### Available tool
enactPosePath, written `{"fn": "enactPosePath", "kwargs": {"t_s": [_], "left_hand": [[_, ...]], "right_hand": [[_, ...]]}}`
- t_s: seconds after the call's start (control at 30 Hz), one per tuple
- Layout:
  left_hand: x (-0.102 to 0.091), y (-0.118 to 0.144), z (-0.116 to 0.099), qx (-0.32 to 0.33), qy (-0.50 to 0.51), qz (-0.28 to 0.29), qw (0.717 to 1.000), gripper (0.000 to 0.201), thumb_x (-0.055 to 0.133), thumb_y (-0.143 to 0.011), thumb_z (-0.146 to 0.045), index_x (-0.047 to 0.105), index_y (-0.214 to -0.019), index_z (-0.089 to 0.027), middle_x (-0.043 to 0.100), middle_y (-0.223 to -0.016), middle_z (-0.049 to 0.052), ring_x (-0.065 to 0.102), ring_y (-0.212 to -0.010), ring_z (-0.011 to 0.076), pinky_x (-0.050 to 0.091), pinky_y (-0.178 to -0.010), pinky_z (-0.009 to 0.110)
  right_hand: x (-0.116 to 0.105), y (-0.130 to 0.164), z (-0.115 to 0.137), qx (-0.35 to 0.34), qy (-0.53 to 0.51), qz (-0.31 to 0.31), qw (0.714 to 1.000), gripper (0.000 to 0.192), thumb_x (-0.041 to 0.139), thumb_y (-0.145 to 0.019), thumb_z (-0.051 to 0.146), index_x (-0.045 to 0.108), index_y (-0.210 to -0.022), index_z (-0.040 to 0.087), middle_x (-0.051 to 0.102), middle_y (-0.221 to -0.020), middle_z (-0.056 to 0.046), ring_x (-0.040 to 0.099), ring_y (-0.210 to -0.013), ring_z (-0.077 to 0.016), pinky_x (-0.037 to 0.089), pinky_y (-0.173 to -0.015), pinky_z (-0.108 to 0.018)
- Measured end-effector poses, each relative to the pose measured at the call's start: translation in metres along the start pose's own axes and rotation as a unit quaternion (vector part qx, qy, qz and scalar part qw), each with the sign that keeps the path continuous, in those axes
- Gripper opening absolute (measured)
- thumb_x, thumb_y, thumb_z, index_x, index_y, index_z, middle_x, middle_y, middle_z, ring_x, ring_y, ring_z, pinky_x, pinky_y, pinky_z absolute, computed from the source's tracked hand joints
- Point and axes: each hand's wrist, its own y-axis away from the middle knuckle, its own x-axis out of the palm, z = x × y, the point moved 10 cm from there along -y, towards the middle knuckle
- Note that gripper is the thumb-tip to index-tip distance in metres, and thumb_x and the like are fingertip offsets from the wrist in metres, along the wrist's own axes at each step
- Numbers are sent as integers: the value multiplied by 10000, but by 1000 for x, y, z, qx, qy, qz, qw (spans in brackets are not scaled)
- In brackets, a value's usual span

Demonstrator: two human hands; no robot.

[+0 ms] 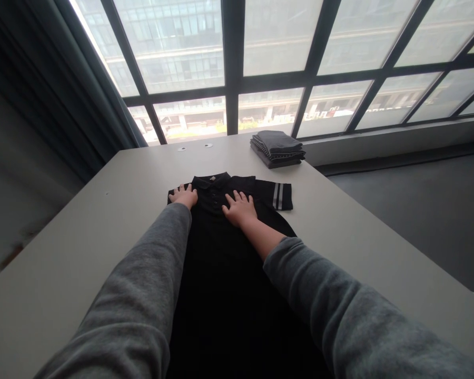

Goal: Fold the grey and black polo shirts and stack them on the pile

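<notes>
A black polo shirt [217,252] lies spread on the white table, its collar toward the window. Its right sleeve reaches out flat and carries two grey stripes; the left sleeve is mostly covered by my hand. My left hand [184,195] rests on the shirt's left shoulder, fingers spread. On the chest, just right of the button placket, my right hand [240,208] lies flat with its fingers apart. Neither hand grips the cloth. The shirt's lower part runs down between my forearms and out of view.
A stack of folded dark grey clothes [278,149] sits at the table's [122,210] far right corner. Two small white pieces with dark spots [208,145] lie near the far edge. Beyond are a large framed window [272,110] and, at left, a dark curtain [63,68].
</notes>
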Motion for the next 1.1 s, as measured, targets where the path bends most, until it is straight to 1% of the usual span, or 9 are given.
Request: {"fn": "enactPosePath", "kwargs": {"t_s": [0.1, 0.27, 0.43, 0.5, 0.57, 0.7, 0.8, 0.97, 1.1], "left_hand": [[1, -1, -1, -12, 6, -14, 1000, 744, 184, -1025, -594, 311, -1703, -317, 207, -1795, 88, 252, -1618, 407, 283, -1214, 701], [-2, 6, -2, -6, 13, -29, 999, 755, 143, -1039, -571, 302, -1708, -259, 168, -1802, 108, 210, -1641, 369, 245, -1255, 663], [-16, 30, -7, 31, 4, -59, 998, 750, 118, -1069, -512, 345, -1686, -152, 180, -1795, 143, 181, -1652, 331, 168, -1315, 568], [-21, 48, -5, 38, -8, -78, 996, 765, 136, -1075, -510, 316, -1686, -86, 160, -1792, 179, 153, -1658, 334, 129, -1327, 547], [-18, 70, 1, 51, -30, -75, 995, 784, 166, -1077, -529, 298, -1686, -53, 165, -1785, 202, 162, -1654, 350, 138, -1327, 552], [3, 125, 22, 120, -84, -34, 989, 787, 210, -1084, -545, 316, -1681, -43, 210, -1769, 211, 215, -1638, 385, 214, -1303, 597], [16, 171, 50, 163, -99, -33, 981, 751, 265, -1092, -503, 311, -1683, -42, 218, -1766, 203, 230, -1637, 362, 256, -1303, 540], [26, 236, 95, 180, -91, -54, 978, 723, 324, -1089, -486, 267, -1712, -123, 165, -1782, 135, 205, -1647, 325, 257, -1308, 530], [29, 261, 106, 199, -83, -34, 976, 706, 330, -1092, -503, 296, -1708, -159, 196, -1776, 102, 206, -1648, 304, 240, -1316, 527]], "right_hand": [[-1, 0, 0, 0, -6, 2, 1000, 693, 335, -1082, 581, 355, -1697, 262, 218, -1786, -109, 184, -1641, -343, 115, -1304, -588], [-2, 0, -1, 2, -10, 3, 1000, 694, 328, -1083, 587, 350, -1698, 267, 210, -1789, -104, 174, -1644, -337, 107, -1305, -588], [-2, 1, -2, 2, -12, 12, 1000, 703, 318, -1086, 585, 325, -1707, 256, 186, -1794, -110, 154, -1649, -337, 84, -1308, -586], [-1, 1, -3, 4, -13, 17, 1000, 706, 314, -1089, 584, 311, -1712, 251, 170, -1797, -114, 140, -1651, -338, 76, -1309, -585], [0, 1, -3, 4, -14, 20, 1000, 711, 311, -1090, 588, 300, -1715, 251, 155, -1800, -113, 128, -1653, -340, 72, -1308, -586], [3, 0, -3, 5, -14, 15, 1000, 708, 312, -1090, 583, 295, -1717, 256, 148, -1801, -111, 121, -1656, -335, 64, -1308, -591], [5, -1, -4, 8, -14, 18, 1000, 703, 307, -1092, 581, 284, -1720, 265, 137, -1804, -103, 112, -1658, -326, 52, -1308, -587], [8, -3, -3, 8, -12, 28, 1000, 712, 286, -1094, 596, 257, -1727, 271, 112, -1809, -95, 84, -1660, -331, 44, -1306, -584], [7, -3, -4, 13, -4, 28, 1000, 719, 282, -1090, 612, 254, -1728, 283, 106, -1811, -84, 51, -1661, -352, 49, -1304, -585]]}}
